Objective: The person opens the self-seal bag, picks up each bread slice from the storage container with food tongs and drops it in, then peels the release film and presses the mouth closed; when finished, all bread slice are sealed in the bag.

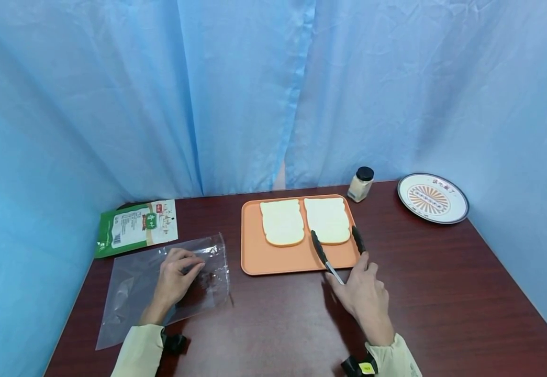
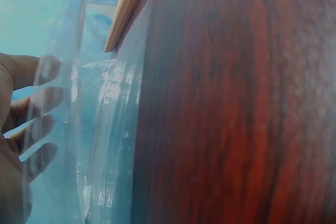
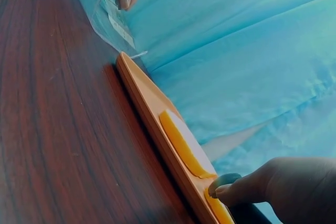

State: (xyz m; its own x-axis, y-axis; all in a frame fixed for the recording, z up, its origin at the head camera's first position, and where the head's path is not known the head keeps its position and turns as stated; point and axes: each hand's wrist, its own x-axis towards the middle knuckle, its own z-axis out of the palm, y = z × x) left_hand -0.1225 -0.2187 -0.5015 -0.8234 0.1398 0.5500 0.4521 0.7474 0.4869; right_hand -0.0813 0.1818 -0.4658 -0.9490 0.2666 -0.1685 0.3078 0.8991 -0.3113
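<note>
My left hand (image 1: 176, 277) is over the clear plastic bag (image 1: 132, 293), thumb and fingertips close together, pinching its film. In the left wrist view, the film passes in front of the fingers (image 2: 47, 100). My right hand (image 1: 365, 298) holds black-tipped metal tongs (image 1: 334, 272) with their arms spread. The tongs' tips stand on either side of the lower part of the right bread slice (image 1: 327, 220). A second bread slice (image 1: 282, 222) lies to its left on the orange tray (image 1: 273, 264). In the right wrist view, the thumb covers part of the tongs.
A green and white packet (image 1: 134, 228) lies behind the bag. A small jar (image 1: 360, 184) with a black lid stands behind the tray's right corner. A patterned plate (image 1: 433, 199) sits at the far right. Blue curtains (image 1: 245, 94) border the dark wooden table (image 1: 273, 324).
</note>
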